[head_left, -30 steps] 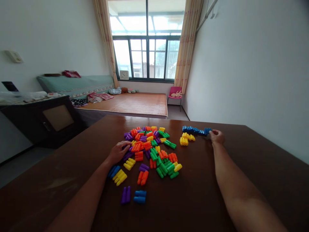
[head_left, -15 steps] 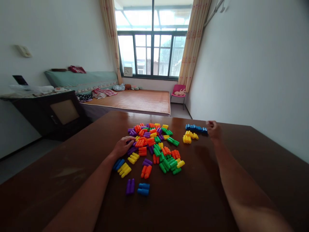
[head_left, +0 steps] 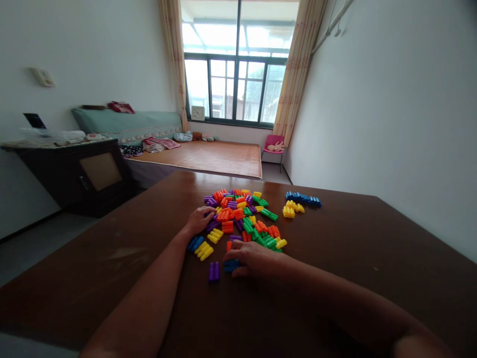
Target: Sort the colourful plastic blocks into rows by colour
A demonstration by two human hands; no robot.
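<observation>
My right hand (head_left: pixel 249 257) is bent over a blue toy block (head_left: pixel 231 266) near the front of the loose blocks, fingers and thumb closing round it; the hand covers part of it. At the left edge of the mixed pile (head_left: pixel 238 214), my left hand (head_left: pixel 201 219) rests with its fingers loosely stretched against purple blocks (head_left: pixel 213 225), gripping nothing that I can see. A purple block (head_left: pixel 214 272) lies just left of my right hand. Yellow blocks (head_left: pixel 203 250) and a blue block (head_left: pixel 196 243) lie beside my left wrist.
Beyond the pile to the right, a row of blue blocks (head_left: pixel 303 199) and a cluster of yellow blocks (head_left: pixel 293 209) sit on the brown table (head_left: pixel 335 233). Past the table's far edge stand a bed (head_left: pixel 208 156) and a pink chair (head_left: pixel 274 144).
My right hand has come from beside the blue row, leftward and nearer, onto the single blue block in front. My left hand stays at the pile's left edge. The view has shifted slightly.
</observation>
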